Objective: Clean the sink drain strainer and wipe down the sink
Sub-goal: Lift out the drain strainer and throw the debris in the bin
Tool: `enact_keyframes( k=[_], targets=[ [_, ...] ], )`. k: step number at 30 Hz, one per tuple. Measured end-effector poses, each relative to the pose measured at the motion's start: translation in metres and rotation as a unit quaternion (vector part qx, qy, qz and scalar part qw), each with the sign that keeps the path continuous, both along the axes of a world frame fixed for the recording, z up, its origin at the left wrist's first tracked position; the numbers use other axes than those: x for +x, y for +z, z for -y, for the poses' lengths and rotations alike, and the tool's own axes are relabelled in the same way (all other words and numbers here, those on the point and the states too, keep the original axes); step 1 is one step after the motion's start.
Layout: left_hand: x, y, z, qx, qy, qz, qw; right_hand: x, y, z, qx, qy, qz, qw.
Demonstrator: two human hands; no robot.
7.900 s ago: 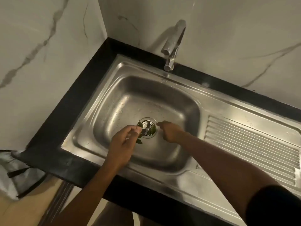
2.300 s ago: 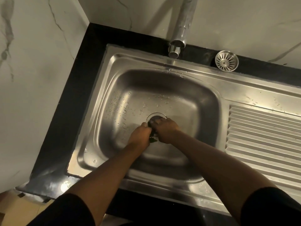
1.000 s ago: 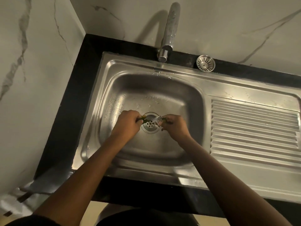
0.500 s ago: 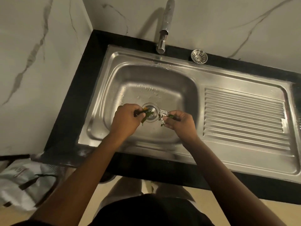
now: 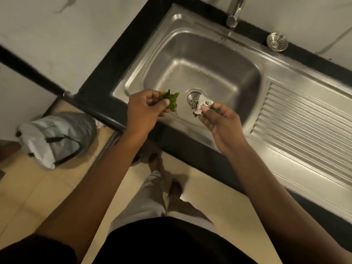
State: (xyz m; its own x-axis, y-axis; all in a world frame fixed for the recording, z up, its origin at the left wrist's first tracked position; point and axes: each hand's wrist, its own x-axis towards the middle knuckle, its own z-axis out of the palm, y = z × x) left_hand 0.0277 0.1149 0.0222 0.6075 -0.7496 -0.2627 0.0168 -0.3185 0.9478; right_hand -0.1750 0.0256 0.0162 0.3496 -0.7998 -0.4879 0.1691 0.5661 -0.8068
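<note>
My left hand (image 5: 144, 110) is pinched on a clump of green leaf scraps (image 5: 172, 101), held above the front left of the steel sink (image 5: 202, 61). My right hand (image 5: 219, 119) grips a crumpled piece of silver foil (image 5: 204, 105) with a bit of green stuck to it, just over the drain opening (image 5: 192, 98). The removed drain strainer (image 5: 277, 41) lies on the black counter behind the sink, to the right of the tap (image 5: 233, 13).
A ribbed draining board (image 5: 304, 119) stretches to the right of the basin. On the floor to the left stands a waste bin lined with a pale bag (image 5: 55, 138). My legs and feet are below, on beige tiles. Marble walls close the corner.
Both hands have lifted out of the basin and drawn back toward me, carrying the leaves and the foil. The view has swung left and down, showing the bin and floor.
</note>
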Motion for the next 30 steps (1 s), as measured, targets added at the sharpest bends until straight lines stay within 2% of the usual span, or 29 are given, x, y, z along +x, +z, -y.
enact_keyframes(
  k=[6, 11, 14, 20, 26, 30],
  targets=[
    [0.013, -0.005, -0.086, 0.026, 0.131, -0.014, 0.991, 0.035, 0.006, -0.054, 0.052, 0.088, 0.037, 0.994],
    [0.029, -0.046, -0.163, 0.073, 0.204, -0.038, 0.976, 0.077, -0.014, -0.105, 0.098, 0.159, 0.042, 0.981],
    [0.041, -0.08, -0.2, 0.098, 0.251, -0.034, 0.962, 0.108, -0.044, -0.137, 0.137, 0.2, 0.014, 0.97],
    [0.07, -0.179, -0.245, 0.155, 0.31, -0.041, 0.937, 0.164, -0.145, -0.18, 0.214, 0.202, -0.082, 0.952],
    [0.099, -0.292, -0.256, 0.201, 0.34, -0.121, 0.911, 0.217, -0.269, -0.192, 0.262, 0.183, -0.157, 0.934],
    [0.118, -0.357, -0.255, 0.232, 0.361, -0.181, 0.885, 0.245, -0.34, -0.187, 0.249, 0.188, -0.209, 0.927]
  ],
)
